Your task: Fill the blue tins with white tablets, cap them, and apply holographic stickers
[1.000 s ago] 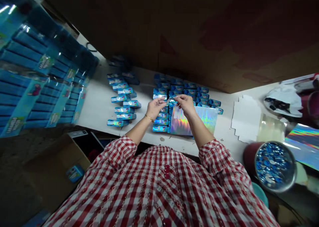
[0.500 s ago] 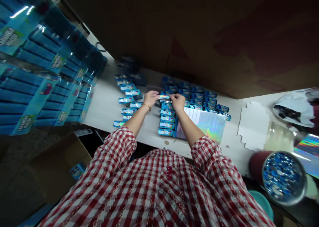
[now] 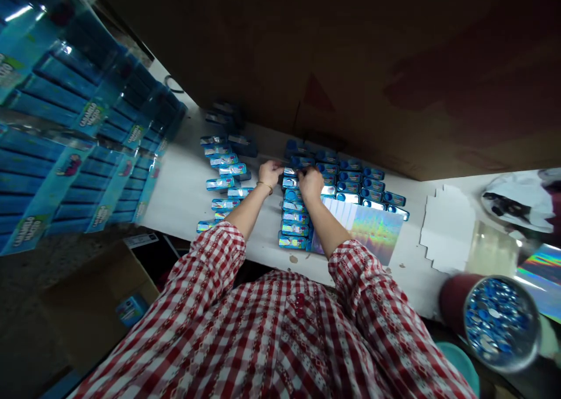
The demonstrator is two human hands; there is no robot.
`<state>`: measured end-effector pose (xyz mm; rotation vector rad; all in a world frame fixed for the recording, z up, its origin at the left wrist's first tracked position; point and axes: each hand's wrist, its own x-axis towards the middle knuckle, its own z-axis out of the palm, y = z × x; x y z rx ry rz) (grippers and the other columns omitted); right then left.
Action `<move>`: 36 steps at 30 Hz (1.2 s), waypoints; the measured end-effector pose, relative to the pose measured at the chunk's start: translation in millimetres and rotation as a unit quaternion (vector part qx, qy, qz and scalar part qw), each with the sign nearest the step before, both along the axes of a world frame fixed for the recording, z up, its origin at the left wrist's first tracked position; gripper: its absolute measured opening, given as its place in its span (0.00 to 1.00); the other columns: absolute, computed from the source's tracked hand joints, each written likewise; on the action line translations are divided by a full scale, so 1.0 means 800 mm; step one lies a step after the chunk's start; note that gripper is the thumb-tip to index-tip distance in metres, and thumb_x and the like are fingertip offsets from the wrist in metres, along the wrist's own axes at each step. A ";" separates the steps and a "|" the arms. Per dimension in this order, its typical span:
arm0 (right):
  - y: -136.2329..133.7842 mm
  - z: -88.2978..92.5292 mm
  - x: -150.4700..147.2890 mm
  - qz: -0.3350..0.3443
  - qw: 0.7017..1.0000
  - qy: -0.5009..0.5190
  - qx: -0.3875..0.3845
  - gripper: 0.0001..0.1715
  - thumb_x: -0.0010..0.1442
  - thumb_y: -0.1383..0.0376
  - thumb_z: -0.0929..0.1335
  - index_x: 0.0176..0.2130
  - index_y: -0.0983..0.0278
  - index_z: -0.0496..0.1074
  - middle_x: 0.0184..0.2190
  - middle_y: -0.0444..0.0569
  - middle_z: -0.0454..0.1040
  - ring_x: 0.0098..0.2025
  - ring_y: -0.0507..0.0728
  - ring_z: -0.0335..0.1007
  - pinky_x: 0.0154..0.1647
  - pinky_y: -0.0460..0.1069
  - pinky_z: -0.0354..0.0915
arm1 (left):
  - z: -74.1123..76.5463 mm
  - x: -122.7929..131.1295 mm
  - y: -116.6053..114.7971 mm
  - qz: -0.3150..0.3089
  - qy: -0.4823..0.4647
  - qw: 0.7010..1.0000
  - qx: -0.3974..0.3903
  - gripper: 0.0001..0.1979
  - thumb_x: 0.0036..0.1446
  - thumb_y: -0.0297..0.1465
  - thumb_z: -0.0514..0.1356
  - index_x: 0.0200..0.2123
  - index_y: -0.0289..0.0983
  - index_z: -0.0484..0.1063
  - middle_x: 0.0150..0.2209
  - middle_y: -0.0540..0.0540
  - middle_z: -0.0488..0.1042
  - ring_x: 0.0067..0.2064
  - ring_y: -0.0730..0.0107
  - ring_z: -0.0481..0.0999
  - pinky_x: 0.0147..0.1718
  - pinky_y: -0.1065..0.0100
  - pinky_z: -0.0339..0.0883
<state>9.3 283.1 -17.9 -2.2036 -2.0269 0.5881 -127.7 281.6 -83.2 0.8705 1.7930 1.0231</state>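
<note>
My left hand (image 3: 270, 174) is closed in a pinch at the left end of a small shiny strip (image 3: 290, 171), which looks like a holographic sticker. At the strip's other end my right hand (image 3: 311, 184) is closed, its fingertips pressed together and low over a column of small blue boxes (image 3: 293, 218). The strip lies against the top of one box in that column; whether it is stuck down I cannot tell. Under my right forearm is a holographic sheet (image 3: 374, 228), partly covering other boxes.
More blue boxes (image 3: 220, 183) stand staggered on the white table (image 3: 175, 180) at left. Wrapped blue packs (image 3: 83, 177) are stacked beyond. A large cardboard box (image 3: 280, 54) walls the back. At right are white card (image 3: 447, 226) and a metal pot (image 3: 535, 329) of blue-silver pieces.
The strip, stretched between my hands before, is now down at a box. My right hand has come lower over the boxes, and my left hand has moved slightly right. The view has shifted a little.
</note>
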 end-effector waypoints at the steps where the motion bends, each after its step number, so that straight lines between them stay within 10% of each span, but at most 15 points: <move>1: -0.002 0.001 0.001 0.019 1.000 -0.024 0.007 0.18 0.62 0.61 0.61 0.46 0.62 0.73 0.46 0.55 0.71 0.41 0.60 0.69 0.37 0.51 0.62 | 0.000 0.001 -0.002 0.002 0.020 1.000 -0.003 0.14 0.43 0.25 0.62 0.38 0.31 0.74 0.33 0.42 0.78 0.38 0.61 0.76 0.41 0.63 0.69; 9: -0.014 0.011 0.016 0.278 0.946 -0.162 0.030 0.26 0.64 0.68 0.55 0.59 0.60 0.62 0.45 0.59 0.68 0.44 0.63 0.63 0.41 0.55 0.57 | 0.010 -0.002 -0.046 -0.175 0.198 0.965 0.001 0.27 0.46 0.16 0.53 0.50 0.36 0.73 0.55 0.39 0.68 0.56 0.54 0.67 0.55 0.57 0.59; 16: -0.072 0.032 0.032 0.256 0.962 -0.064 0.071 0.28 0.64 0.69 0.53 0.61 0.65 0.58 0.55 0.58 0.65 0.50 0.61 0.63 0.48 0.55 0.58 | 0.022 0.013 -0.119 -0.125 0.117 0.981 0.087 0.27 0.63 0.36 0.42 0.63 0.33 0.53 0.62 0.38 0.59 0.63 0.62 0.57 0.61 0.60 0.49; 21: -0.137 -0.003 0.044 0.270 0.962 0.006 0.043 0.29 0.64 0.65 0.55 0.62 0.72 0.56 0.61 0.60 0.58 0.64 0.62 0.49 0.62 0.60 0.49 | 0.016 0.048 -0.172 -0.248 0.069 0.964 0.059 0.35 0.60 0.46 0.43 0.64 0.30 0.48 0.66 0.34 0.49 0.67 0.60 0.47 0.63 0.58 0.43; 27: -0.136 -0.025 0.043 0.287 0.957 0.030 0.019 0.29 0.64 0.66 0.55 0.62 0.75 0.55 0.64 0.61 0.53 0.66 0.62 0.45 0.66 0.60 0.43 | 0.002 0.046 -0.170 -0.282 0.087 0.955 -0.023 0.31 0.61 0.44 0.41 0.63 0.34 0.52 0.65 0.36 0.52 0.67 0.61 0.46 0.61 0.56 0.44; 32: -0.137 0.001 0.057 0.274 0.956 0.102 0.018 0.30 0.63 0.66 0.57 0.62 0.73 0.55 0.63 0.58 0.55 0.66 0.60 0.46 0.65 0.59 0.47 | 0.013 0.029 -0.168 -0.226 0.183 0.955 -0.048 0.27 0.61 0.40 0.44 0.60 0.34 0.59 0.64 0.36 0.54 0.67 0.55 0.47 0.60 0.50 0.44; 36: -0.153 0.048 0.124 0.171 0.957 0.187 0.141 0.25 0.64 0.63 0.56 0.58 0.63 0.62 0.57 0.53 0.66 0.60 0.55 0.59 0.61 0.56 0.57 | 0.051 0.050 -0.163 -0.146 0.217 0.961 0.085 0.24 0.62 0.40 0.45 0.56 0.36 0.65 0.59 0.37 0.63 0.61 0.58 0.59 0.59 0.56 0.49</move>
